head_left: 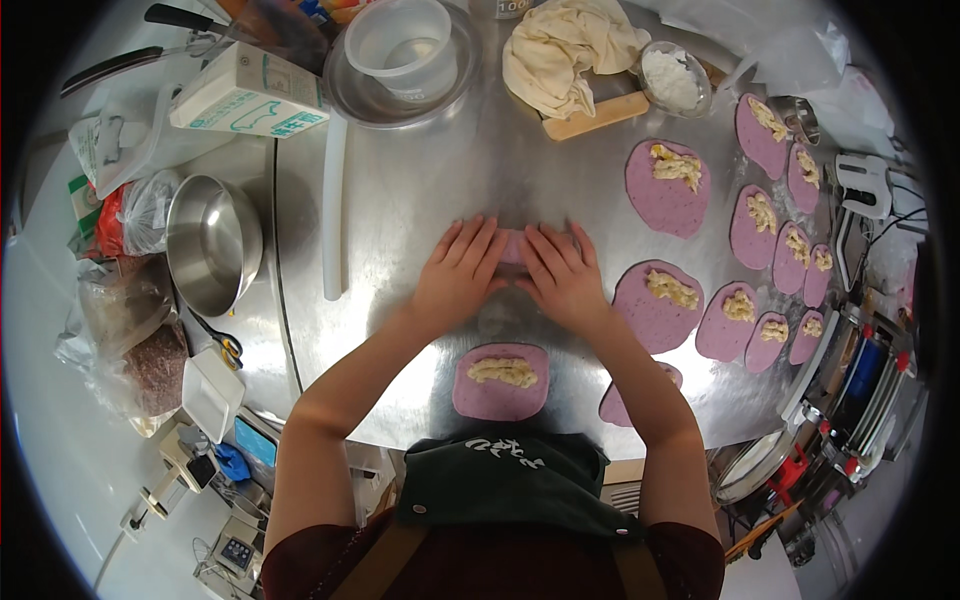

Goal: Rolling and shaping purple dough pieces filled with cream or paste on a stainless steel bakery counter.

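Note:
A small piece of pink dough (513,247), apparently rolled up, lies on the steel worktop in front of me. My left hand (463,265) rests over its left end and my right hand (560,270) over its right end. Both hands have their fingers stretched out flat across the dough, thumbs pointing inward on the near side. The fingers hide most of the roll. Nearer to me is a flat pink dough piece (500,405) with a strip of pale yellow filling (503,373) across it. Beside my right forearm lies a larger filled dough round (650,315).
More filled dough pieces (665,205) spread along the right. At the back sit a cream cloth (570,55), a bowl of white powder (672,80) and a plastic tub (400,50). A white rod (334,215), a steel bowl (212,240) and scissors (230,350) are on the left.

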